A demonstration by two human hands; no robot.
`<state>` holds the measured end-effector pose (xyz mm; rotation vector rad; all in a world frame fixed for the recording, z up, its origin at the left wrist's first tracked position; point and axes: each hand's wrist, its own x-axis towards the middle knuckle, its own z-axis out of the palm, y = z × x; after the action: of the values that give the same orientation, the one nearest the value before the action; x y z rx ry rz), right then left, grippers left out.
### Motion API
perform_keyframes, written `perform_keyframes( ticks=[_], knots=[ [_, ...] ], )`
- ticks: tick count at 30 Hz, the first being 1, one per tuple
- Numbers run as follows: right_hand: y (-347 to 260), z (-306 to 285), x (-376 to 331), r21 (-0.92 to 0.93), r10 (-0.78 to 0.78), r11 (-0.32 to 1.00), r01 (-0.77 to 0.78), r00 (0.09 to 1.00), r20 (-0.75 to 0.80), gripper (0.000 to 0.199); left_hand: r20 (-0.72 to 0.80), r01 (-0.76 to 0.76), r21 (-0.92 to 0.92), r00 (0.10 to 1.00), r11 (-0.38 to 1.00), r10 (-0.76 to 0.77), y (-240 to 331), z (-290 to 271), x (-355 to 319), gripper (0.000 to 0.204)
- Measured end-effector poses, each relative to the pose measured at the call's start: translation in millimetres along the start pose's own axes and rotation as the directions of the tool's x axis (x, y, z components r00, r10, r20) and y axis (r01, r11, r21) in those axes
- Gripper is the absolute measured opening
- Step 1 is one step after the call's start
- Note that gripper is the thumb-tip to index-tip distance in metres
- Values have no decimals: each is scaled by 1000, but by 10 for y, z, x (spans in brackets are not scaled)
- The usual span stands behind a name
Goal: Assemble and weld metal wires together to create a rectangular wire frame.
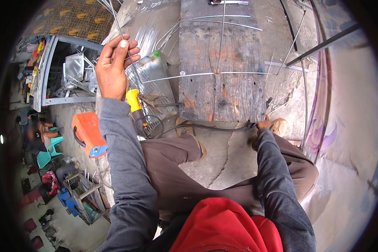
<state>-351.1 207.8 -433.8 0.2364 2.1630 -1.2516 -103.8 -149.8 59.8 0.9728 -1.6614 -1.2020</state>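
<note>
My left hand [115,63] is raised left of the scorched wooden board [239,96], pinching a thin metal rod [117,25] between thumb and fingers. The rod slants from the top edge down past the palm. At the board's near right corner my right hand [263,123] is mostly covered by the sleeve and board edge. Its fingers look curled around something dark where a black cable [210,126] ends; the thing itself is hidden. Across the board lies a long thin rod [164,78], meeting an upright-running rod [221,46] near the middle.
Below my left hand are a yellow and dark hand tool [133,101] and a wire grid [155,124]. An orange case-shaped machine [85,130] with a blue end stands left. Dark bars [323,45] lean at right beside a hanging sheet [353,126]. Someone sits far left, near teal chairs [50,152].
</note>
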Motion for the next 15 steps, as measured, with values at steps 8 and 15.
perform_keyframes(
  ticks=[8,15],
  knots=[
    [877,57,595,31,-92,995,90,993,73,33,-39,-13,160,999,987,20,-86,-30,45,28],
    [331,-110,244,-312,-171,923,226,966,192,48,-15,-5,166,1000,986,8,-193,-50,38,27]
  ],
)
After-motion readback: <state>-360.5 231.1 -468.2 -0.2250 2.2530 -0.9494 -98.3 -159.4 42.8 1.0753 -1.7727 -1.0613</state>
